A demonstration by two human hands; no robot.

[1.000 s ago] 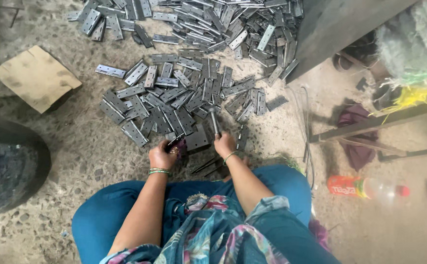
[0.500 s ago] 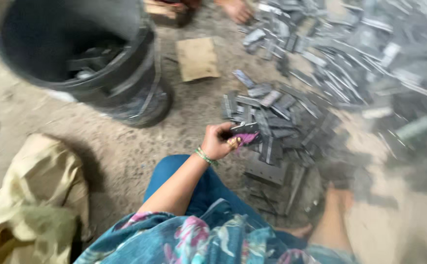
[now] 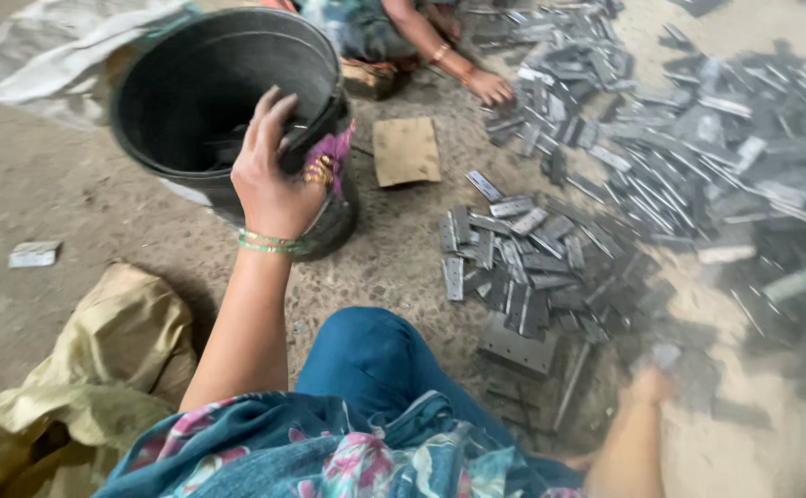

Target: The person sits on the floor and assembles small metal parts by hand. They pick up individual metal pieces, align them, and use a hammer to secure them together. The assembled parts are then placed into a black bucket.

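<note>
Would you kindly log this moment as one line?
left hand: open, over rim of round black plastic bucket | right hand: blurred, by flat grey metal plates | floor: concrete

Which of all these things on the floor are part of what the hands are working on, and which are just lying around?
In use:
left hand over the black bucket
right hand, blurred, by the grey metal plates

Lying about:
cardboard piece
yellowish sack
white sack
another person's hand at the far pile

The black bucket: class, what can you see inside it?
Inside the black bucket, a few grey metal plates lie at the bottom in shadow. The left hand on the rim covers part of the inside, so how many there are cannot be seen.
</note>
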